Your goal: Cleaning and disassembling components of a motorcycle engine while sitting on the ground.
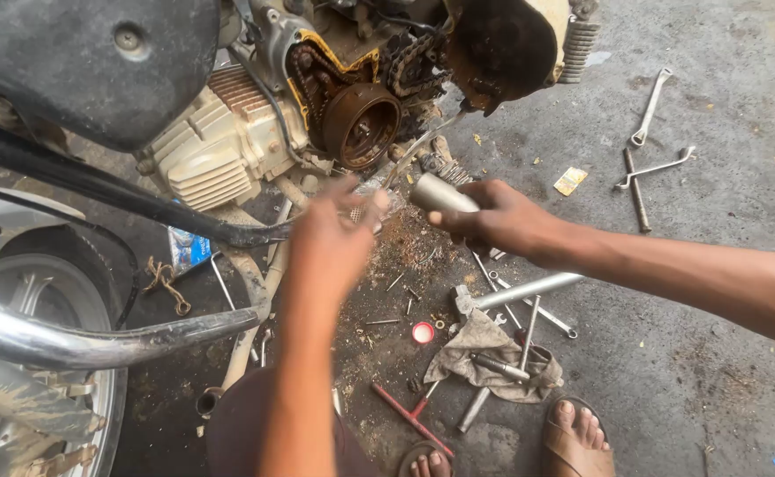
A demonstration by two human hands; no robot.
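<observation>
My right hand (502,219) grips a short metal tube (441,193), its open end pointing left. My left hand (334,231) is raised just left of it, fingers pinching a small clear, glinting piece (371,196) close to the tube's mouth. Both hands hover below a motorcycle engine (228,141) with its side cover off, showing a rusty round rotor (361,124) and a chain (414,62). What exactly the left fingers hold is too blurred to tell.
On the concrete floor lie a hammer (515,291), a dirty rag (493,353), a red-handled tool (409,415), a small red cap (423,332) and spanners (652,168) at the right. A chrome exhaust pipe (96,340) and a wheel (25,371) fill the left. My sandalled feet (577,433) are at the bottom.
</observation>
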